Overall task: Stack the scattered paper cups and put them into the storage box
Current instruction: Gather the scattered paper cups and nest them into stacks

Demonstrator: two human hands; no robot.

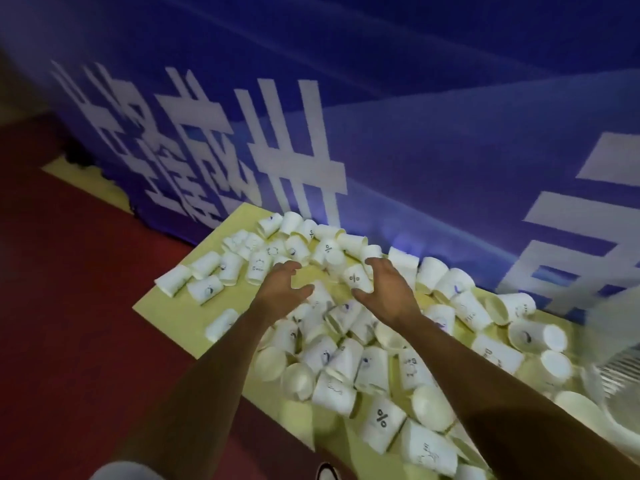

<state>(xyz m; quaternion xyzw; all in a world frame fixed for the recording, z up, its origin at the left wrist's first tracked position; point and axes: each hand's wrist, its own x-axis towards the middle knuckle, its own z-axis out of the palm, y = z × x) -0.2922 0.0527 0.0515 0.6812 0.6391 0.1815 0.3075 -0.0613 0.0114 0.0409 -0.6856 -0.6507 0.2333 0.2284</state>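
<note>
My right hand [388, 289] has its grip curled round a white paper cup with a black percent mark [354, 278]. The thumb sits under the cup and the fingers arch over its far side. The picture is soft there, so I cannot tell how firmly it is clamped. My left hand [284, 289] hovers just beside it, its grip apart, fingers loosely bent, thumb spread and nothing in it.

Under and around both hands the other white paper cups [332, 355] lie scattered, most on their sides and many touching or overlapping. They cover a pale yellow sheet [166, 306] spread on the dark red floor [69, 306]. A blurred translucent ribbed plastic container [620, 372] shows at the right edge, beside the nearest cups. Behind the heap hangs a blue banner with large white characters [415, 150]. Its lower edge meets the far side of the sheet.
</note>
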